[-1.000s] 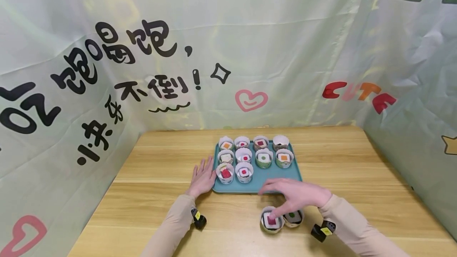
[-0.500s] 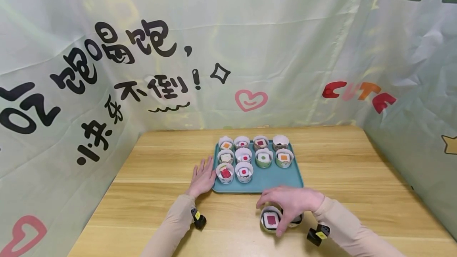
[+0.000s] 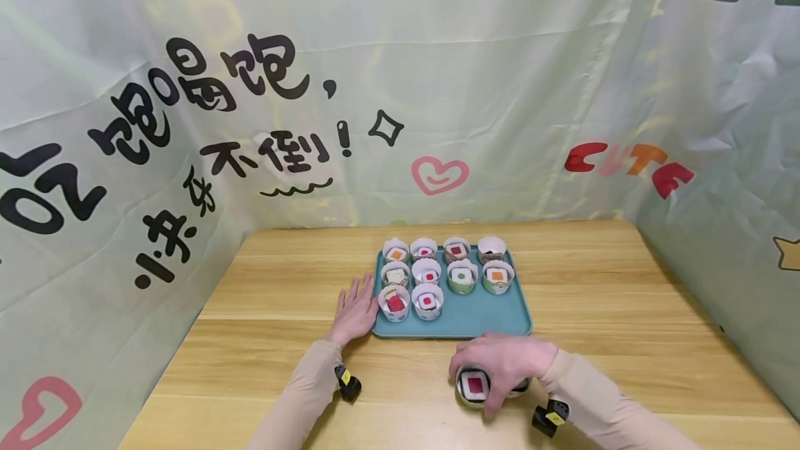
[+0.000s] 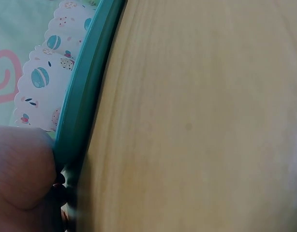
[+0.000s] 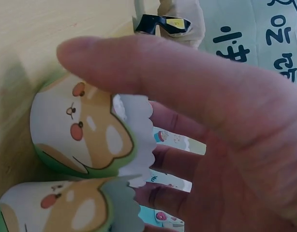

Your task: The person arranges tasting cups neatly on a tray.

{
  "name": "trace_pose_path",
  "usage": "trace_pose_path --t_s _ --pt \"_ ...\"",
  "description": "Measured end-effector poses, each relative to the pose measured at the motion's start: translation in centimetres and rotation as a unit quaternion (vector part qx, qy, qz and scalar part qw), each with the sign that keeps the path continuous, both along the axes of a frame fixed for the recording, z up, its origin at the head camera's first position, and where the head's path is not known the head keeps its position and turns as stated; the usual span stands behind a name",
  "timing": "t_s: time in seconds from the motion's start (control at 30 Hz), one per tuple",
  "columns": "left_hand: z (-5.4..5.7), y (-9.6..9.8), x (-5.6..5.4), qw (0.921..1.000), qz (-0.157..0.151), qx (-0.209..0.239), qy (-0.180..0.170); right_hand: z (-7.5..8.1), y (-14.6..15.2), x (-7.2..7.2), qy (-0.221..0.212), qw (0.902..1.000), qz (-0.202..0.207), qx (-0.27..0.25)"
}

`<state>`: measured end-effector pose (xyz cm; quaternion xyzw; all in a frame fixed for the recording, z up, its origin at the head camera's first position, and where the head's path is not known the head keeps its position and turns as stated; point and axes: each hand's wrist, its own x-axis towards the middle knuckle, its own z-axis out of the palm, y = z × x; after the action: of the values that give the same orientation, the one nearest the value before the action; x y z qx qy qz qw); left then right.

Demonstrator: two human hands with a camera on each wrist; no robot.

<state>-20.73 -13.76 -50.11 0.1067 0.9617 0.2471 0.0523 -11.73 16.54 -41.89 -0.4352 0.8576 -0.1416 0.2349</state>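
A teal tray [image 3: 494,314] on the wooden table [image 3: 281,283] holds several paper cups with toy sushi pieces [image 3: 427,300]. My left hand [image 3: 353,311] lies flat on the table, its fingers against the tray's left edge [image 4: 85,101]. In front of the tray, my right hand [image 3: 503,361] curls round a paper cup [image 3: 473,386] holding a white piece with a red centre. In the right wrist view this bear-printed cup [image 5: 85,130] sits between the thumb [image 5: 139,63] and the fingers. A second cup [image 5: 56,212] stands right beside it, mostly hidden under the hand in the head view.
Printed cloth walls [image 3: 187,123] close in the table at the back, left and right. The tray's front right part is bare. A scalloped cup rim [image 4: 42,77] rises just inside the tray edge by my left hand.
My right hand has drawn back toward me and curled down round the red-centred cup, where before its fingertips touched the top. The left hand has not moved.
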Motion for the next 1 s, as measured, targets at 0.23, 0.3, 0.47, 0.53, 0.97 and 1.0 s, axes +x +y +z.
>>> trace_pose_path --t_s 0.23,0.3,0.47,0.53,0.97,1.0 --pt "-0.1 0.0 0.0 1.0000 0.001 0.001 0.001 -0.1 -0.5 0.3 -0.007 0.9996 -0.020 0.021" --pt "-0.1 0.0 0.0 1.0000 0.001 0.000 0.002 -0.2 -0.7 0.4 -0.003 0.9992 -0.025 0.030" --pt "-0.2 0.0 -0.1 1.0000 -0.001 0.000 0.001 -0.3 -1.0 0.3 0.012 0.9990 -0.023 0.035" --pt "-0.3 -0.1 -0.1 1.0000 -0.001 0.006 0.001 -0.3 -1.1 0.3 0.014 0.9991 -0.022 0.033" --pt "-0.7 -0.2 -0.3 0.9998 -0.002 0.019 -0.001 -0.7 -0.6 -0.3 0.007 0.9993 0.001 -0.037" --pt "-0.9 -0.2 -0.3 0.9997 -0.001 0.024 0.000 -0.7 -0.5 -0.4 0.007 0.9989 0.007 -0.046"
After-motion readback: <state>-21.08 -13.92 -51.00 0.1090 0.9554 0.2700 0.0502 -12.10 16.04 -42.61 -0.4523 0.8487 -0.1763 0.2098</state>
